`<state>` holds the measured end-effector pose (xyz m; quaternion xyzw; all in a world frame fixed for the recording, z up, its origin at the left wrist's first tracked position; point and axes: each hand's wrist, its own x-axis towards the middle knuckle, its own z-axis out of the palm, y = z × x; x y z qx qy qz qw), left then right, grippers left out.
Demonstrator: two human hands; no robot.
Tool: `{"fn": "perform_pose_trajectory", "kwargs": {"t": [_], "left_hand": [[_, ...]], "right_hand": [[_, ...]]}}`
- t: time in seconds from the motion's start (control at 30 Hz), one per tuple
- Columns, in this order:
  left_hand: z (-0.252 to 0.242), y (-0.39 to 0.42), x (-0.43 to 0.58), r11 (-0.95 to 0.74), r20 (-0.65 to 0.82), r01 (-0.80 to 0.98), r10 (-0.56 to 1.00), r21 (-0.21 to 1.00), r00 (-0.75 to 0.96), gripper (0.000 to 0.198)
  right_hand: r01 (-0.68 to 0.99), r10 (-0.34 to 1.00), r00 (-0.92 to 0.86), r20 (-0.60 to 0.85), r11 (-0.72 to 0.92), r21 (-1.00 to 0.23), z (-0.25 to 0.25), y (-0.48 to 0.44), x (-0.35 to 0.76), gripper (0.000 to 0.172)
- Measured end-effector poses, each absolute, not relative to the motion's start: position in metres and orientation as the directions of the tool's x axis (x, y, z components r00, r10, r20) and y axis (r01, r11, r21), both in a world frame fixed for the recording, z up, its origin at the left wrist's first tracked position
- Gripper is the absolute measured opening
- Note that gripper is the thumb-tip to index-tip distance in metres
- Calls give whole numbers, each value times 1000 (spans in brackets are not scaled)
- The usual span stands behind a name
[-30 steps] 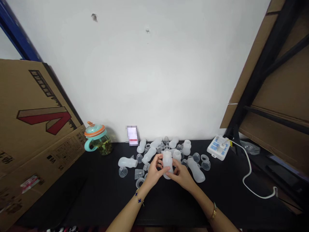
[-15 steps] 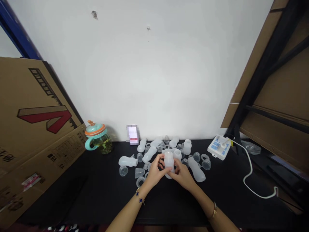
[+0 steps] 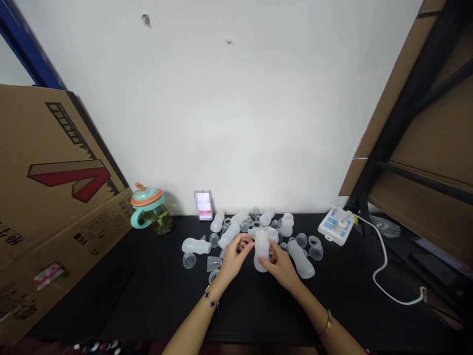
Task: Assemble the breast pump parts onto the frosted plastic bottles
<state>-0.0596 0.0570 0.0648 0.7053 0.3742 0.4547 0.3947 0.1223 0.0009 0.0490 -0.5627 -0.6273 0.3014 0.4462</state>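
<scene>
My right hand grips a frosted white baby bottle from its right side, thumb across the front. The bottle stands upright, its neck at the top and its base low over the black table. Left of it, my left hand is off the bottle with curved fingers; thumb and forefinger tips are near each other with a gap, and nothing shows between them. Just behind the held bottle is another white bottle. One more white bottle lies on its side to the right of my right hand.
Several white bottles, clear domed caps and collar rings lie scattered around my hands. A teapot and a small blurred screen stand at the back. On the right is a power strip with a white cable. A cardboard box borders the left.
My left hand has let go of the bottle and moved slightly left of it. The bottle, still in my right hand, has shifted a little to the right.
</scene>
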Motion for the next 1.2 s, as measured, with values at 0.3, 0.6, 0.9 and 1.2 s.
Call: {"fn": "perform_pose_trajectory", "kwargs": {"t": [0.3, 0.6, 0.9, 1.2], "left_hand": [[61, 82, -94, -415, 549, 738, 833, 532, 73, 30], [54, 94, -119, -86, 399, 966, 917, 243, -19, 35], [55, 93, -119, -30, 325, 986, 945, 165, -25, 35], [51, 96, -119, -34, 310, 981, 950, 190, -27, 35]], "right_hand": [[467, 969, 48, 241, 192, -863, 48, 1, 122, 39], [482, 967, 48, 251, 198, -854, 51, -1, 121, 38], [489, 974, 39, 221, 175, -855, 53, -1, 121, 39], [502, 974, 39, 222, 173, -848, 54, -1, 121, 43]]}}
